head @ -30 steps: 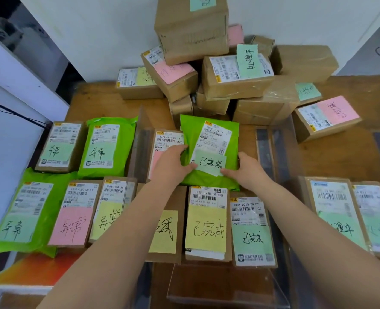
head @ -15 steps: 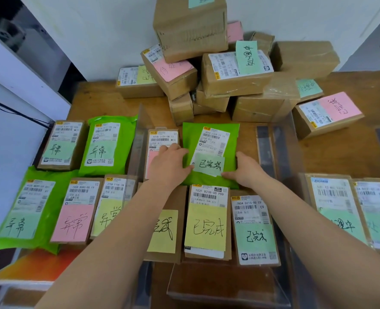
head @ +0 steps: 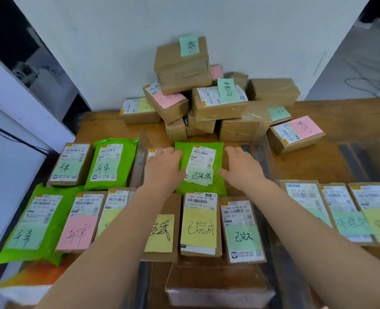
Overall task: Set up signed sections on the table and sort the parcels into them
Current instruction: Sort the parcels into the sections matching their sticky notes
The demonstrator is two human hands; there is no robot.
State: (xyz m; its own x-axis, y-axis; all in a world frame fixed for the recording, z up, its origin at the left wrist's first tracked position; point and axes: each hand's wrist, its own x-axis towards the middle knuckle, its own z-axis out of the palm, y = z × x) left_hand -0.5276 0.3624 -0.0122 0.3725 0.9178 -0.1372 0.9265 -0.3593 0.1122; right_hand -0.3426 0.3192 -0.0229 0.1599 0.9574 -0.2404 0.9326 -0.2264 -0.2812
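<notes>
A green mailer [head: 218, 186] with a shipping label and a pale green handwritten note lies flat in the middle section, behind a row of three brown parcels [head: 199, 224] with yellow and green notes. My left hand [head: 164, 168] rests flat at its left edge, over a brown parcel [head: 151, 152], thumb touching the mailer. Flat at the mailer's right edge is my right hand [head: 240, 168], fingers spread. Neither hand grips it. An unsorted pile of brown boxes [head: 220, 105] with coloured notes stands behind.
Clear plastic dividers [head: 140, 159] [head: 266, 150] stand at either side of the middle section on the wooden table [head: 307, 161]. The left section holds several parcels, among them a green mailer [head: 111, 163]. More parcels [head: 307, 206] lie at the right. A wall backs the pile.
The green mailer has been pushed a little away from me and laid flat. Both hands have loosened from its sides and now lie flat beside it. The camera has tilted up.
</notes>
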